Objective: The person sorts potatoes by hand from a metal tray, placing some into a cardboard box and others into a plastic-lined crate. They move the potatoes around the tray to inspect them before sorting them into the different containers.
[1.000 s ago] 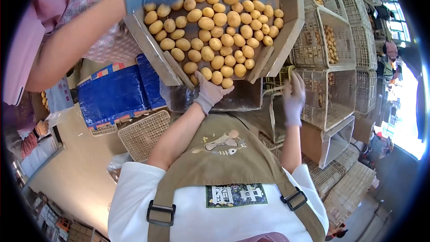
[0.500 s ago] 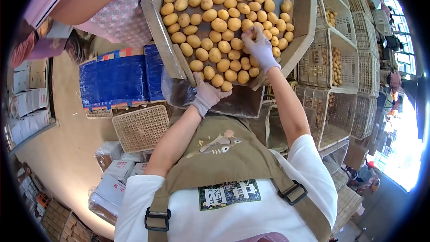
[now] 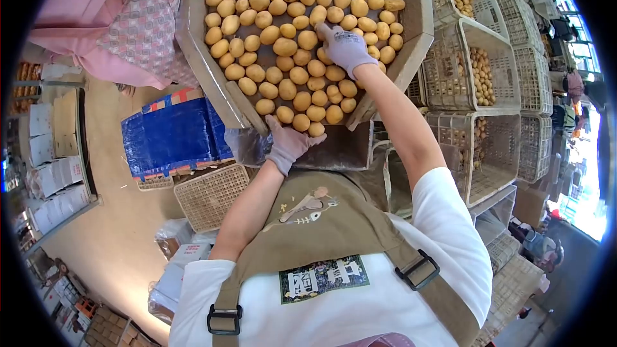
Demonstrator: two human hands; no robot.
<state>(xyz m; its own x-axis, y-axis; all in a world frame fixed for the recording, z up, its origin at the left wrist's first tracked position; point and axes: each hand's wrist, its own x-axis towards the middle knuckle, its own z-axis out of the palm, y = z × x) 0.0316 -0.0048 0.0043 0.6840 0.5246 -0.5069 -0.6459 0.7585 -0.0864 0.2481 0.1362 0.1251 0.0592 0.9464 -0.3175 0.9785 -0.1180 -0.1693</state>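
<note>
Many yellow potatoes (image 3: 285, 47) lie loose over a grey sorting tray with raised sides (image 3: 411, 58), which narrows toward me. My right hand (image 3: 347, 48), in a pale glove, is over the potatoes right of the middle. One of its fingers stretches out to a potato (image 3: 318, 15); the other fingers are partly hidden under the hand. At the tray's narrow mouth my left hand (image 3: 289, 142), also gloved, is open, thumb and fingers apart. A single potato (image 3: 315, 129) rests at the lip just above that hand. Below the mouth hangs a dark chute or bag (image 3: 340, 144).
Plastic crates (image 3: 491, 77) holding potatoes are stacked on the right. To the left are a blue-covered box (image 3: 167, 138), an upturned crate (image 3: 211, 196) and white cartons (image 3: 183, 260). A person in pink clothing (image 3: 96, 32) stands close at the upper left.
My right hand has moved up and left over the potatoes, with a finger now stretched out. My left hand stays by the mouth. The whole view has shifted slightly.
</note>
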